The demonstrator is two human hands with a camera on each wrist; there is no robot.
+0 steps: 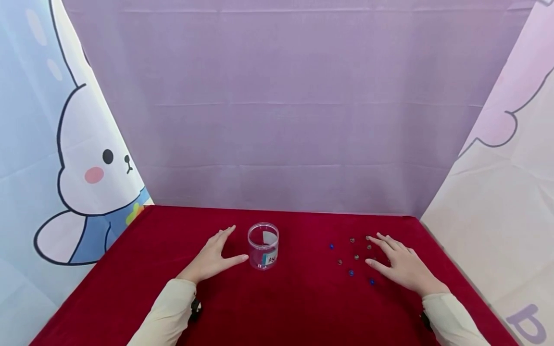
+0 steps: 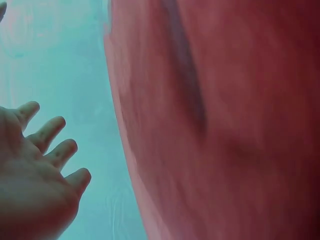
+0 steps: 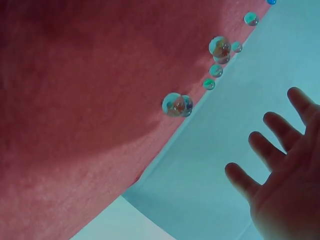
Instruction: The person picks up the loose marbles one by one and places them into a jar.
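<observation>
A small clear plastic jar (image 1: 263,245) with a label stands upright and open-topped on the red cloth (image 1: 277,307). My left hand (image 1: 214,258) lies flat just left of it, thumb tip close to the jar's base, fingers straight. Several small glass marbles (image 1: 356,257), blue and brownish, lie scattered to the right of the jar. My right hand (image 1: 400,264) rests flat among them, fingers spread, holding nothing. The left wrist view shows spread fingers (image 2: 47,145); in the right wrist view, marbles (image 3: 176,105) lie beside the open fingers (image 3: 270,145).
A purple backdrop (image 1: 277,120) closes the far edge of the table. A cartoon rabbit curtain (image 1: 82,178) hangs at the left and a pale curtain (image 1: 502,202) at the right.
</observation>
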